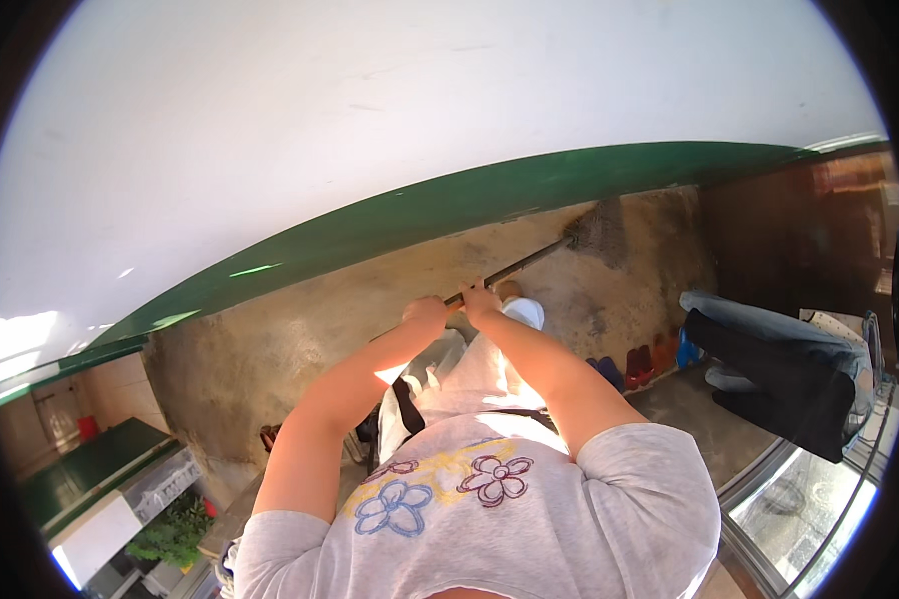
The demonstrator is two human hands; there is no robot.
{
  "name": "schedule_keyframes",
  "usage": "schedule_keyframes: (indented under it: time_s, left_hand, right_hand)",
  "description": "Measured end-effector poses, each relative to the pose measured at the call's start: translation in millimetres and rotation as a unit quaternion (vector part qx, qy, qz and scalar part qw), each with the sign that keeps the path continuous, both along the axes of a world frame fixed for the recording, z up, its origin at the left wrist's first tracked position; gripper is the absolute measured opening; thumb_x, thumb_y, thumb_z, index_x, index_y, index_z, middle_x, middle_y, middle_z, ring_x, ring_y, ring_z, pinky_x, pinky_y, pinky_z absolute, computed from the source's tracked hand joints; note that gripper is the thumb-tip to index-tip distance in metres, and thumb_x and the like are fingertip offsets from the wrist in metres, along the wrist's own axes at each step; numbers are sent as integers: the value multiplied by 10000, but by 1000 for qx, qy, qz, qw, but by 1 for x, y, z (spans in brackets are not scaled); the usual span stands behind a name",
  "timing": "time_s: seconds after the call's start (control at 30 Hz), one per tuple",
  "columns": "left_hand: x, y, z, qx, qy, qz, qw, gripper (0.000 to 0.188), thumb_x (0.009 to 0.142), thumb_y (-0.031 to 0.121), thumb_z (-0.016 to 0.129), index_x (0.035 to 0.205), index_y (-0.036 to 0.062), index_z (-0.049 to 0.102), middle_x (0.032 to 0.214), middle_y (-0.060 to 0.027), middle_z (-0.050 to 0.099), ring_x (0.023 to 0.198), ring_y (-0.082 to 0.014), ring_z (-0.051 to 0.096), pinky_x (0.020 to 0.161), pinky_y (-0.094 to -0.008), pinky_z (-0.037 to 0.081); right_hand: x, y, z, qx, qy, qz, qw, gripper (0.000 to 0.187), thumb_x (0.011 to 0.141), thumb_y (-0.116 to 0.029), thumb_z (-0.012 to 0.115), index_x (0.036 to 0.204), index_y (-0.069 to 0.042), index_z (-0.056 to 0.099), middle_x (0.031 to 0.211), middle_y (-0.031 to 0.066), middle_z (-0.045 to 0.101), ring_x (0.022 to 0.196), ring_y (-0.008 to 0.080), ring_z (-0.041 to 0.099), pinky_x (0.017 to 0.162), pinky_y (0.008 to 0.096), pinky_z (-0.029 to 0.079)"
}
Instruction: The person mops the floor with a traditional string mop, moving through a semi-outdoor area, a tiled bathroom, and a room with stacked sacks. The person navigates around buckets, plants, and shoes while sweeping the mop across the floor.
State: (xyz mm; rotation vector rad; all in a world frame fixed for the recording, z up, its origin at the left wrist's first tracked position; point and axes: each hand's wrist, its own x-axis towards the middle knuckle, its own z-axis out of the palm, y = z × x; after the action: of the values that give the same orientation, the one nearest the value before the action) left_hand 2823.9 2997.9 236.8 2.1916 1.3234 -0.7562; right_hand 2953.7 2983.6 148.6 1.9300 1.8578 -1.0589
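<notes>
A broom slants across the space in front of me, its long dark handle (529, 260) running from my hands out to the far right. Its dark, splayed bristle head (599, 232) rests on the concrete floor close to the foot of the wall. My left hand (427, 312) is closed around the handle at the nearer end. Just to its right, my right hand (479, 299) grips the same handle further along. Below my right hand a white shoe or foot covering (524, 312) shows in part.
A wall, white above and green (370, 230) below, runs along the far side. Several shoes (641, 367) line the floor at right. Dark and blue clothes (779, 364) hang on a rack there, beside a glass pane (804, 499). Green plants (175, 529) stand at lower left.
</notes>
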Motion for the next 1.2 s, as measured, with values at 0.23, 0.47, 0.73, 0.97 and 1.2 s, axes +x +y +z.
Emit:
schedule_keyframes:
  time_s: [0.23,0.47,0.73,0.97,1.2]
  left_hand:
    - [-146,16,33,34,40,118,992,133,739,121,510,820,51,590,796,-99,614,728,-279,613,554,-388,474]
    - [-223,21,98,157,-41,68,984,87,697,132,558,756,106,617,753,-48,591,712,-202,595,564,-325,464]
    - [-308,8,44,176,-510,83,838,115,784,147,524,878,89,556,753,-86,542,667,-232,545,596,-313,453]
    - [-443,0,87,162,-153,0,975,144,765,118,483,808,54,604,752,-122,581,709,-259,599,619,-349,482]
    - [-614,-50,111,164,-159,76,971,108,737,97,507,781,56,597,726,-111,565,694,-260,594,601,-348,484]
  right_hand:
    - [-130,39,6,35,107,142,983,355,734,-269,643,1021,-115,500,1136,67,493,1053,284,479,859,407,416]
    - [-146,74,24,16,133,211,968,363,737,-247,643,1026,-69,513,1037,128,550,983,311,510,829,395,417]
    - [-196,55,-8,54,104,133,984,356,718,-212,651,1011,-55,522,1038,134,544,980,306,513,830,375,420]
    - [-344,33,-35,161,114,83,977,345,654,-140,692,943,-41,532,907,169,555,899,338,531,765,396,424]
    - [-538,-4,-3,104,149,71,981,285,682,-137,680,911,-66,525,926,126,547,899,308,526,757,374,425]
